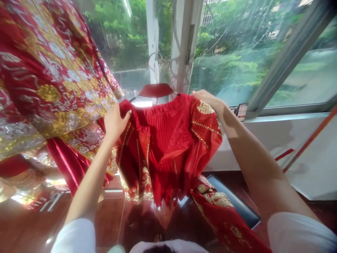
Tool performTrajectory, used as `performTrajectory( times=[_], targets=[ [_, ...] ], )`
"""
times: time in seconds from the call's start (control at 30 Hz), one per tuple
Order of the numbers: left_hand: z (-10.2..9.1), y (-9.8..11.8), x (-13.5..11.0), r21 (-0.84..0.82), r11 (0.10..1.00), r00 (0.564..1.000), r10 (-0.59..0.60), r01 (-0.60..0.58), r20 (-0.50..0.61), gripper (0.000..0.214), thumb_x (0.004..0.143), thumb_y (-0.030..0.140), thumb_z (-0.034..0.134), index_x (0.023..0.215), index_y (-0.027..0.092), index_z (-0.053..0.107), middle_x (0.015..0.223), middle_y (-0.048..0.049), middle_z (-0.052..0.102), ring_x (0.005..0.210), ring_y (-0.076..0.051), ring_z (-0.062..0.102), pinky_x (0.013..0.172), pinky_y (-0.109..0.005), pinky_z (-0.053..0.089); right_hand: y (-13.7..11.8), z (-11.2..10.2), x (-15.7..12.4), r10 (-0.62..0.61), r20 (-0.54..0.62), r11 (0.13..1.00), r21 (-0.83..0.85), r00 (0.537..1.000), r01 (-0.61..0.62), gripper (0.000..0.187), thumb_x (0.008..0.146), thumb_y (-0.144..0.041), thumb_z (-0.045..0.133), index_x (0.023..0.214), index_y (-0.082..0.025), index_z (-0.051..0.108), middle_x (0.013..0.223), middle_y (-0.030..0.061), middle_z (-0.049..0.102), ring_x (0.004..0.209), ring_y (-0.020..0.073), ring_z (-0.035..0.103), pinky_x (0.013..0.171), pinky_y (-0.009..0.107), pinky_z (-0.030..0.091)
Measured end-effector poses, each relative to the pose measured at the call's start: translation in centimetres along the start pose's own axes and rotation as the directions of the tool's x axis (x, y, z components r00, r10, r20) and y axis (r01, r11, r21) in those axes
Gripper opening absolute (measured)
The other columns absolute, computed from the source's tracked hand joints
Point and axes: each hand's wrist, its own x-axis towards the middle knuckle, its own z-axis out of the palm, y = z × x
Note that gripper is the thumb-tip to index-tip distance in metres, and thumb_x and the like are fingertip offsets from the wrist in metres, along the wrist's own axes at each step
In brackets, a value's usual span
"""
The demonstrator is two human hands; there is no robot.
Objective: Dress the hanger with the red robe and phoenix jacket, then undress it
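Note:
A red garment (171, 140) with gold beading and a gathered inside hangs on a hanger with a broad red top (158, 90) and a wire hook. I cannot tell whether it is a jacket or a skirt. My left hand (116, 123) is closed on its upper left edge, thumb lying on the front. At the upper right, beside a gold beaded patch, my right hand (206, 99) grips the other edge, its fingers partly hidden behind the cloth. Below on the right, a red embroidered piece of cloth (223, 218) drapes downward; whether it joins the garment is unclear.
On the left hangs a large red robe (52, 70) covered in gold and silver embroidery. Windows (237, 59) stand ahead, with a phone-like object (242, 111) on the sill. A dark padded seat (237, 200) sits low on the right, above a reddish tiled floor (110, 218).

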Motion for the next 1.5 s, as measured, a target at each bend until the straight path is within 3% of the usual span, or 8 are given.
performTrajectory(
  times=[0.23,0.37,0.57,0.67,0.87,1.0,1.27,1.5],
  targets=[
    [-2.1,-0.2,-1.0,-0.165,0.983,0.997,0.081,-0.083,-0.018,0.054,0.091,0.050,0.047,0.134,0.017,0.044,0.132,-0.0155,0.057,0.123,-0.029,0.052,0.105,-0.041,0.040,-0.2,-0.4,-5.5,-0.173,-0.613,0.981,-0.181,0.771,0.075,0.036,0.088,-0.046,0.047,0.077,-0.017,0.066,0.075,0.0103,0.066,0.074,0.0224,0.061,0.073,0.036,0.045],
    [-1.2,2.2,-5.5,-0.017,0.982,0.964,0.182,-0.189,-0.196,0.044,0.091,0.046,0.048,0.121,0.015,0.054,0.124,-0.0169,0.059,0.118,-0.031,0.051,0.104,-0.048,0.036,0.3,6.1,-14.5,0.032,-0.485,0.953,-0.249,0.874,-0.173,0.051,0.087,-0.061,0.041,0.050,-0.026,0.047,0.055,0.0089,0.058,0.058,0.0270,0.057,0.061,0.040,0.042],
    [2.8,5.6,-8.3,0.003,0.941,0.927,0.334,-0.339,0.172,0.031,0.091,0.030,0.045,0.116,0.018,0.060,0.120,-0.0165,0.062,0.121,-0.033,0.049,0.105,-0.053,0.029,2.0,12.7,-15.9,0.288,-0.395,0.908,-0.176,0.872,-0.379,0.038,0.079,-0.060,0.054,0.077,-0.024,0.063,0.075,0.0144,0.071,0.070,0.0311,0.065,0.064,0.040,0.047],
    [2.3,5.9,-7.7,-0.108,0.911,0.871,0.413,-0.399,0.266,0.026,0.095,0.024,0.040,0.091,0.021,0.066,0.091,-0.0104,0.067,0.100,-0.026,0.057,0.100,-0.052,0.031,1.0,13.1,-15.3,0.230,-0.391,0.933,-0.171,0.891,-0.315,0.037,0.084,-0.054,0.047,0.063,-0.025,0.057,0.065,0.0121,0.067,0.061,0.0276,0.061,0.061,0.039,0.046],
    [0.4,7.4,-8.9,-0.380,0.802,0.863,0.505,-0.461,0.020,0.017,0.096,0.033,0.049,0.093,0.028,0.065,0.096,-0.0024,0.070,0.100,-0.022,0.056,0.100,-0.045,0.028,-1.7,17.1,-13.9,-0.113,-0.281,0.993,-0.016,0.953,0.113,0.026,0.087,-0.034,0.042,0.070,-0.023,0.059,0.074,0.0091,0.065,0.067,0.0223,0.060,0.068,0.035,0.050],
    [1.9,6.5,-9.7,-0.381,0.811,0.865,0.499,-0.443,0.056,0.017,0.096,0.031,0.048,0.091,0.027,0.064,0.094,-0.0022,0.070,0.098,-0.021,0.055,0.100,-0.043,0.028,-0.3,18.5,-12.8,-0.038,-0.245,0.999,0.022,0.969,0.045,0.022,0.087,-0.036,0.046,0.080,-0.021,0.060,0.081,0.0102,0.067,0.072,0.0233,0.062,0.072,0.036,0.050],
    [2.1,4.4,-11.5,-0.431,0.812,0.911,0.407,-0.394,-0.066,0.016,0.094,0.035,0.052,0.089,0.026,0.064,0.090,-0.0035,0.067,0.097,-0.021,0.056,0.105,-0.043,0.031,2.6,22.7,-21.6,0.141,-0.632,0.986,0.022,0.762,-0.165,0.017,0.085,-0.044,0.052,0.094,-0.032,0.059,0.090,0.0121,0.066,0.081,0.0316,0.065,0.070,0.050,0.054],
    [1.1,4.8,-12.0,-0.547,0.770,0.941,0.315,-0.328,-0.121,0.026,0.095,0.043,0.047,0.080,0.025,0.058,0.082,-0.0018,0.064,0.089,-0.020,0.058,0.105,-0.047,0.036,4.0,26.8,-20.4,0.200,-0.192,0.978,-0.020,0.961,-0.208,0.023,0.087,-0.031,0.052,0.105,-0.022,0.064,0.104,0.0128,0.071,0.090,0.0287,0.069,0.080,0.044,0.055]
  ],
)
